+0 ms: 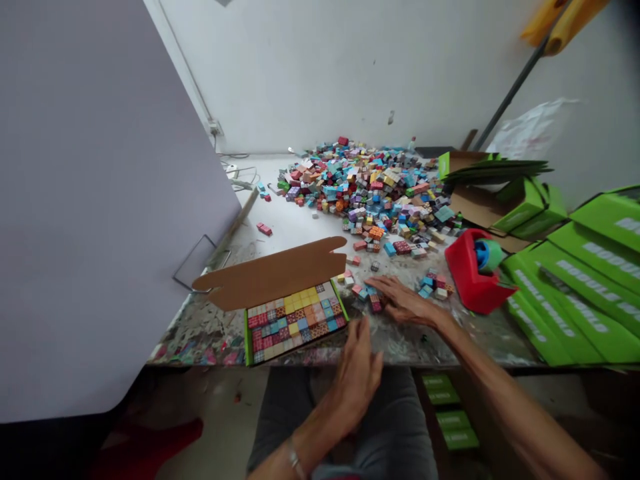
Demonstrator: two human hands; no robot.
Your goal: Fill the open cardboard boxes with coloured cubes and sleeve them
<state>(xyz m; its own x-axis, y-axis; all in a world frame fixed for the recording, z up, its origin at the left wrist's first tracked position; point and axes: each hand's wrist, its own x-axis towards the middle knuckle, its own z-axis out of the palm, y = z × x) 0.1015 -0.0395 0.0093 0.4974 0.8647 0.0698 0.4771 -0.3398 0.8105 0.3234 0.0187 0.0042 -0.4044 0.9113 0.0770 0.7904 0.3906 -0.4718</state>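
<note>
Table (pixel 303 230) carries many things, and I will tell each place from the open box (pixel 247 337). To the right of this box lean several green boxes (pixel 565 293); they look closed, but I cannot tell whether they are filled. Beyond the open box, somewhat to the right, lies a big heap of loose blocks (pixel 360 177), in mixed colours and not sorted. The open box itself seems, in my judgement, almost full: its blocks (pixel 295 323) sit close together in rows. The pale place in its far right corner may be block or bare cardboard; I cannot tell. Its brown lid (pixel 280 273) is up, thus closing is not yet done. A red tape holder (pixel 473 293) is well to the right of the box.

The right hand (pixel 407 303) is to the right of the box, with fingers stretched out and not pinching; the fingertips reach to a small group of blocks (pixel 375 303), apparently touching them. The left hand (pixel 356 377) is just beside the near right corner of the box, with fingers near together and partly bent. It is blurred, and I cannot tell whether it pinches something.
</note>
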